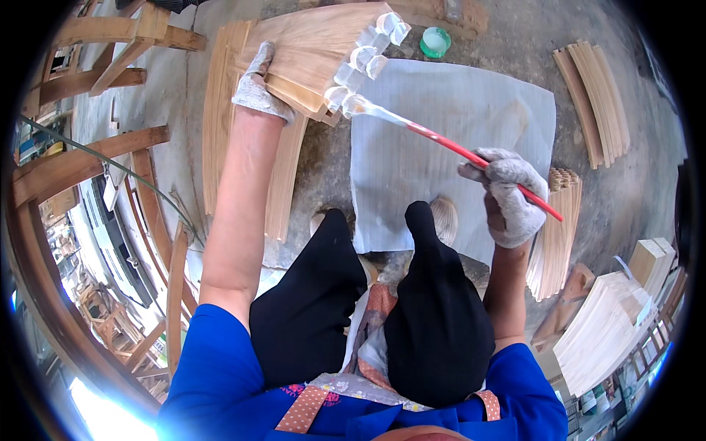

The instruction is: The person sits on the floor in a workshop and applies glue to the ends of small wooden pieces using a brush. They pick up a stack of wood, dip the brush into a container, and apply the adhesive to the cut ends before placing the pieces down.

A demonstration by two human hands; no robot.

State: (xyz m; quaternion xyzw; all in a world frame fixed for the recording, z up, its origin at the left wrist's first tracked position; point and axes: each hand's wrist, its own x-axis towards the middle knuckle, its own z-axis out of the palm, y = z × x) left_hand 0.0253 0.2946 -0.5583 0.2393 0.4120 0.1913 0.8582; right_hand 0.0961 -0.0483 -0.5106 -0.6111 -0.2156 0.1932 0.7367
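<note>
Your left hand (259,87) grips the wooden slat bundle (312,55) at eleven o'clock while your right hand (507,195) clasps the brush (448,143), gluing its ends, several already coated.

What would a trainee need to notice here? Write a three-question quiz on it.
1. True or false: the gloved left hand grips the stack of flat wooden slats.
2. The gloved right hand holds the red-handled paintbrush. Its bristles touch: A) the green round lid B) the glue-coated slat ends C) the grey sheet on the floor.
3. Fill in: the slat ends are coated with a shiny, ____ substance.

Key: 1 true; 2 B; 3 whitish.
</note>
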